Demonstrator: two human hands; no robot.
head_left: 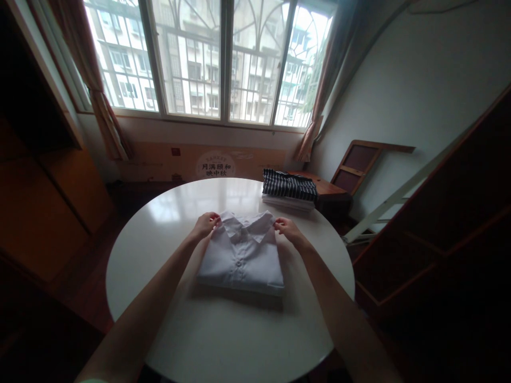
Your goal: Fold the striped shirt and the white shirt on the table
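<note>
A folded white collared shirt (241, 259) lies buttoned side up in the middle of a round white table (167, 250). My left hand (205, 224) pinches the shirt's left collar corner, fingers closed on the cloth. At the right collar corner my right hand (286, 227) does the same. Both forearms reach in from the near edge, one on each side of the shirt.
A stack of folded clothes with a dark striped garment (288, 185) on top sits at the table's far right edge. Beyond the table are a large barred window (207, 58), a low wooden bench (331, 191), a leaning wooden frame (359, 162) and dark cabinets (48, 202) on the left.
</note>
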